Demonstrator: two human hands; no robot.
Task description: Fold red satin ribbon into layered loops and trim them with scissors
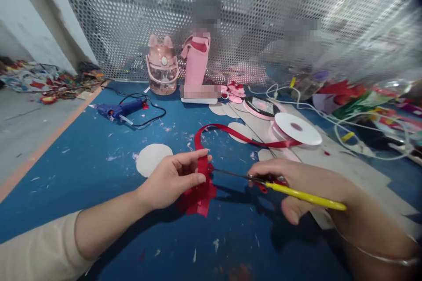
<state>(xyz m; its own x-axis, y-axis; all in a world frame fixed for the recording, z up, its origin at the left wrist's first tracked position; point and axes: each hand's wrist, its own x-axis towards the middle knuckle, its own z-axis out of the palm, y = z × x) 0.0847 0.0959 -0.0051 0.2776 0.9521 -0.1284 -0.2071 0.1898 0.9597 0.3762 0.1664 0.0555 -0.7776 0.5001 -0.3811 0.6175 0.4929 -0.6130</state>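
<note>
My left hand (176, 178) pinches a folded bundle of red ribbon (199, 195) above the blue table. The ribbon runs up in a loop (227, 129) and back to a white spool (296, 128) on the right. My right hand (296, 184) grips scissors with yellow and red handles (305, 197). The scissor blades (231, 174) point left and their tips meet the ribbon right beside my left fingers.
A blue glue gun (120, 109) with a black cord lies at the back left. A white paper disc (152, 159) sits near my left hand. A pink bottle (162, 66), a pink pouch (197, 63), more spools, white cables and paper cut-outs crowd the back and right, before a perforated metal screen.
</note>
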